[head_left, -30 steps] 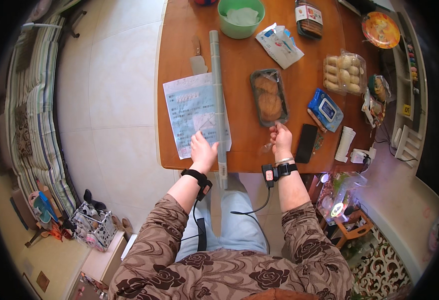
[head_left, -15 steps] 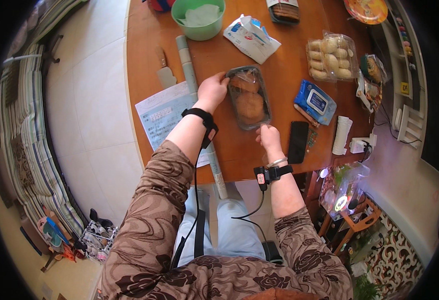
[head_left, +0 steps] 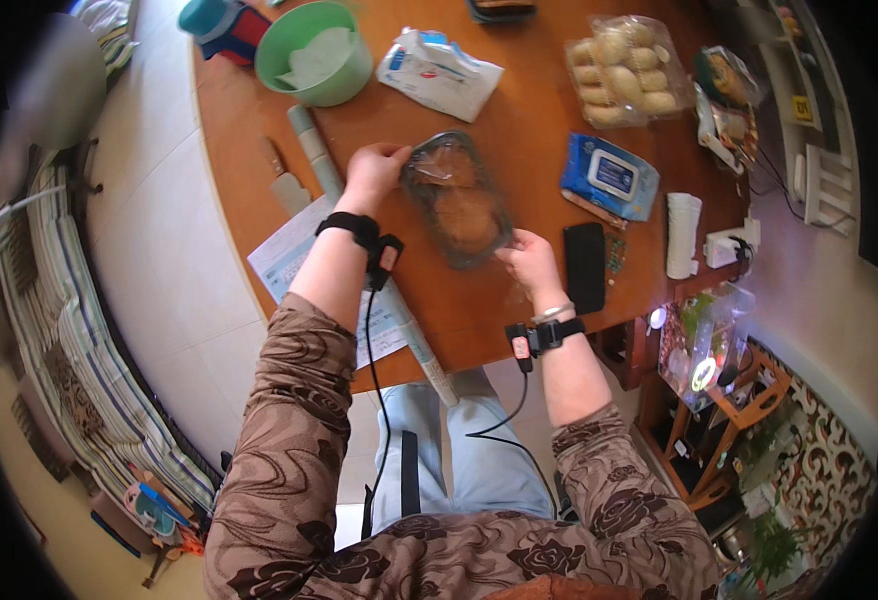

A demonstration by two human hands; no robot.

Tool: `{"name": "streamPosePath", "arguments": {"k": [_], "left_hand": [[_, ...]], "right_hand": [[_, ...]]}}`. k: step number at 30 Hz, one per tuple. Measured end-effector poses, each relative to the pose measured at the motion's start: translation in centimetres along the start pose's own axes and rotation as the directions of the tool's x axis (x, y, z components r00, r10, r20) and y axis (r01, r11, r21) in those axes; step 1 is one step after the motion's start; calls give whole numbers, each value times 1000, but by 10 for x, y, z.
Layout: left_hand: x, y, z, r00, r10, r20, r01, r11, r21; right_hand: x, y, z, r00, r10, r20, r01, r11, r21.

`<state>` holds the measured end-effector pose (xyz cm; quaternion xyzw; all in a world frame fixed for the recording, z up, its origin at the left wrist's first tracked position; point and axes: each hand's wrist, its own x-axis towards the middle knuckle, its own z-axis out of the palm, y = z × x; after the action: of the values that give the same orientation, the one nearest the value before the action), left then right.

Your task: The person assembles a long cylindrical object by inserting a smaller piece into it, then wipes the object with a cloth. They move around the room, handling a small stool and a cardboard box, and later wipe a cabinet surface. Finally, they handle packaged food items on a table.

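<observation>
A dark plastic tray of two round brown patties (head_left: pixel 456 200), covered with clear film, lies on the orange-brown wooden table (head_left: pixel 519 120). My left hand (head_left: pixel 371 172) grips the tray's far left corner. My right hand (head_left: pixel 530 260) holds its near right corner. Both wrists wear black bands with small sensors and cables. A long pale roll (head_left: pixel 359 250) runs under my left forearm, over a printed paper sheet (head_left: pixel 289 265).
A green bowl (head_left: pixel 321 55), a white wipes pack (head_left: pixel 439 75), a clear bag of round buns (head_left: pixel 619 70), a blue wipes pack (head_left: pixel 611 178), a black phone (head_left: pixel 586 267), a white roll (head_left: pixel 681 235) and a knife (head_left: pixel 281 180) surround the tray. A striped sofa (head_left: pixel 49 330) stands left.
My left hand left the paper and roll and reached forward to the tray's far corner. My right hand stayed at the tray's near end. The view shifted closer to the table.
</observation>
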<state>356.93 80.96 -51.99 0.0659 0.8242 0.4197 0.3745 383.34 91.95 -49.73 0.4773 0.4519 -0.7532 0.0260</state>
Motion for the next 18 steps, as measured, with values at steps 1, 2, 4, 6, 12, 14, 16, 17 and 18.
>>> {"name": "streamPosePath", "arguments": {"k": [1, 2, 4, 6, 12, 14, 16, 17, 18], "left_hand": [[3, -2, 1, 1000, 15, 4, -15, 1000, -10], [5, -4, 2, 999, 33, 6, -34, 999, 39], [10, -7, 3, 998, -59, 35, 62, 995, -83], [12, -9, 2, 997, -55, 56, 58, 997, -49], [-29, -24, -9, 994, -91, 56, 99, 981, -164], [-61, -29, -9, 997, -60, 56, 73, 955, -289], [-97, -26, -7, 991, -79, 105, 122, 850, -512], [-111, -21, -11, 954, -148, 260, 277, 765, -582], [-131, -16, 0, 968, -117, 221, 246, 587, -771]], "right_hand": [[0, 1, 0, 999, -25, -36, 24, 999, -36], [-1, 1, 1, 998, -54, -42, 55, 998, 17], [-2, 3, 6, 990, -82, -113, 90, 994, 64], [-5, 4, 11, 979, -71, -192, 92, 990, 106], [-31, 0, 2, 979, -135, -150, 160, 971, 177], [-52, -3, -6, 983, -152, -107, 171, 967, 192], [-75, -8, -10, 983, -169, -68, 179, 967, 184], [-87, -10, -9, 981, -189, -39, 192, 946, 259], [-99, -13, -10, 984, -175, -18, 173, 946, 276]]}}
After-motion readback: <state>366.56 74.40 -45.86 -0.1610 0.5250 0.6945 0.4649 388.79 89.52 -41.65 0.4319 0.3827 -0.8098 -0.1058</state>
